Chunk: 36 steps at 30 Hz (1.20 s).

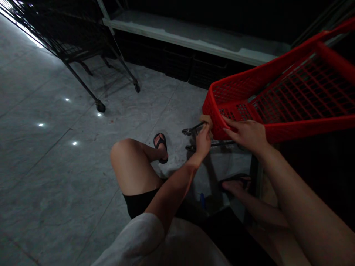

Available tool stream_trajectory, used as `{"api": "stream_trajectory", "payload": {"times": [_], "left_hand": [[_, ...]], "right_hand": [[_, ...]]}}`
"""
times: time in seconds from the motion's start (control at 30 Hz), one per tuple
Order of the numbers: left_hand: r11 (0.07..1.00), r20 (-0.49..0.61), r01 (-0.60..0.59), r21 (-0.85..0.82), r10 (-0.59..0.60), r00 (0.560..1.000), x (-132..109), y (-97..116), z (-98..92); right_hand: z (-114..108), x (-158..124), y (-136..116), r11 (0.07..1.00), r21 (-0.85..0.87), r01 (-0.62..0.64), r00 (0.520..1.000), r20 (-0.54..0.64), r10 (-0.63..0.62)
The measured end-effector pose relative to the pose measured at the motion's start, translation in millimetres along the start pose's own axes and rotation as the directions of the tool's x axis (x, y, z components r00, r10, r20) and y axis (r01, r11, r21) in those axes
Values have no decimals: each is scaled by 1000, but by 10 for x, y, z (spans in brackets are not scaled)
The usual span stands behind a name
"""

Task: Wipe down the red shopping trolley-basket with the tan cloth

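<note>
A red plastic shopping cart (313,125) with mesh sides stands at the right, its narrow end towards me. My left hand (203,142) is closed on a tan cloth or sponge (206,120) and holds it against the outer face of that end. The item is partly hidden by my fingers, so its exact kind is unclear. Over the cart's near rim, beside the corner, lies my right hand (248,136), gripping the edge with its fingertips at the inner side. Under the cart's end, small casters (187,132) show on the dark metal frame.
Dark wire carts (80,48) on casters stand at the upper left. A pale shelf edge (188,46) runs across the back, above black crates (177,64). My sandalled foot (161,147) rests on the grey tiled floor (55,177). A small blue object (202,200) lies near my legs.
</note>
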<state>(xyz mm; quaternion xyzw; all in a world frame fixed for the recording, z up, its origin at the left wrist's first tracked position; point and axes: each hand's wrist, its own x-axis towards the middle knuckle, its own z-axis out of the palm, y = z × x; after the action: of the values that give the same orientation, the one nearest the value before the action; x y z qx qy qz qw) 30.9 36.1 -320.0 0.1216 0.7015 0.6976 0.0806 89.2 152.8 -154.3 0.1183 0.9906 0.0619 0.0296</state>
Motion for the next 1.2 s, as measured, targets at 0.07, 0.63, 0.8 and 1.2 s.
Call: {"api": "stream_trajectory", "payload": {"times": [0.07,0.63,0.8,1.2], "left_hand": [[1000,33,3,9,-3,999,-186,29,97],[956,-37,18,294,-8,999,669,388,-478],[968,-118,180,-176,-203,972,944,571,-293],[990,126,65,-129,-49,991,125,184,150]], "right_hand": [[13,-42,21,1000,7,-8,1000,-3,8],[63,-160,40,999,29,42,992,-119,-38],[90,-169,43,998,25,56,988,-147,-51],[154,-140,47,994,33,107,967,-235,-96]]}}
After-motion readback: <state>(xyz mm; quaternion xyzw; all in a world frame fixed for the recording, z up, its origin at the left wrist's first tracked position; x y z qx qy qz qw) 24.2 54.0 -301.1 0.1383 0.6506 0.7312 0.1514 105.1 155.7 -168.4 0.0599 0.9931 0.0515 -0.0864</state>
